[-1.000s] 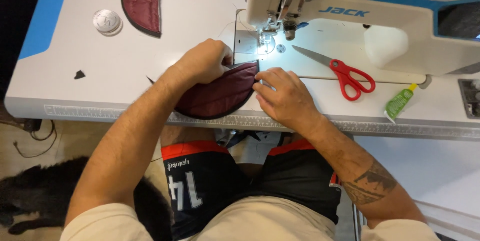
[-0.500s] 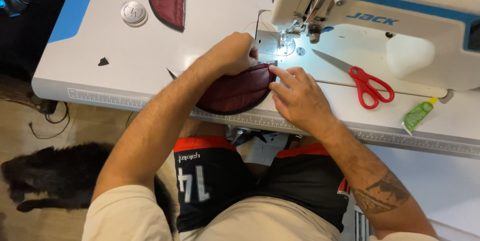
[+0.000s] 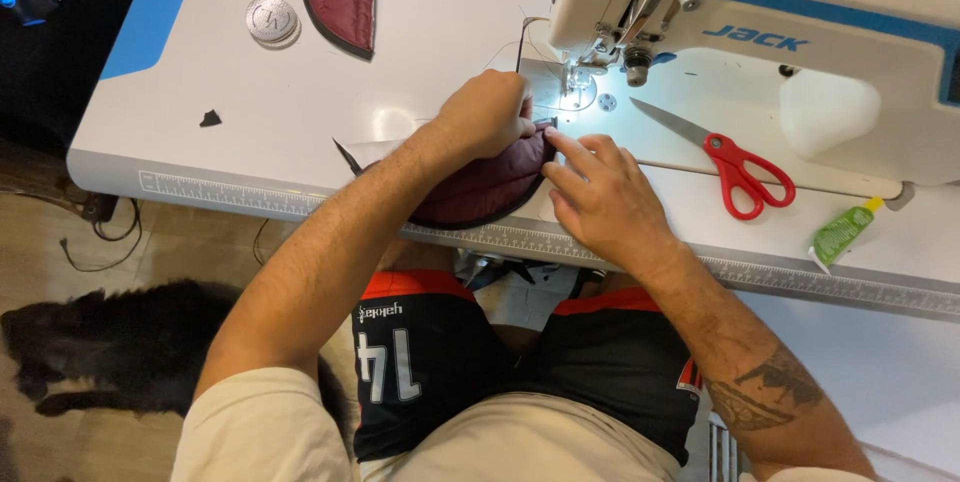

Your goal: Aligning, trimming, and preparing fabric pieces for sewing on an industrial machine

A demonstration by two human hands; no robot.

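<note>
Near the frame's centre, the left hand (image 3: 487,114) curls gripping the soft, light quilted maroon piece (image 3: 480,187), best pinched by its bound edge, while the right hand (image 3: 600,197) presses it with flat, spread fingers.

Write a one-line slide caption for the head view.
Both hands, left and right, press a maroon quilted piece beside the sewing machine.
</note>
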